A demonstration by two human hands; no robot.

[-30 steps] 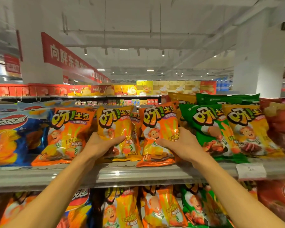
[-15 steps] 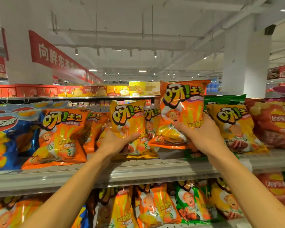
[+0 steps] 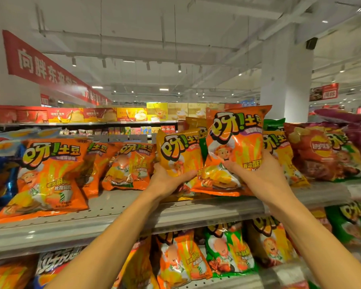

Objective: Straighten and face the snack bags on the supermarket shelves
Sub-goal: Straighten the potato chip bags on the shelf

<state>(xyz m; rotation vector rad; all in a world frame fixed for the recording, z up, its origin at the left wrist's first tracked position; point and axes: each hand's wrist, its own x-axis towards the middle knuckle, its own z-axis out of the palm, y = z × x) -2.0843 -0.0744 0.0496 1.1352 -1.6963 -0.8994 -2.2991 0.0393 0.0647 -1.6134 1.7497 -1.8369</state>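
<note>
Right hand point(image 3: 261, 174) lowered orange bag point(image 3: 236, 151) at frame centre, fingers gripping it; left hand point(image 3: 167, 180) gripped yellow bag point(image 3: 178, 151) beside.

My arms are bare from wrist to the frame's bottom edge, no sleeves showing. My left hand point(image 3: 167, 181) and right hand point(image 3: 263, 176) wear no gloves, rings or watch.

We read 呀!土豆 in big outlined letters on the orange bag point(image 3: 236, 151), on the yellow bag point(image 3: 179, 155) beside it, and on the large orange bag point(image 3: 46, 176) at the left, which also carries 香浓酥. The red banner point(image 3: 44, 67) overhead starts 向胖东来. The dark red bag point(image 3: 319, 155) bears a Lay's-style logo, its lettering blurred.
</note>
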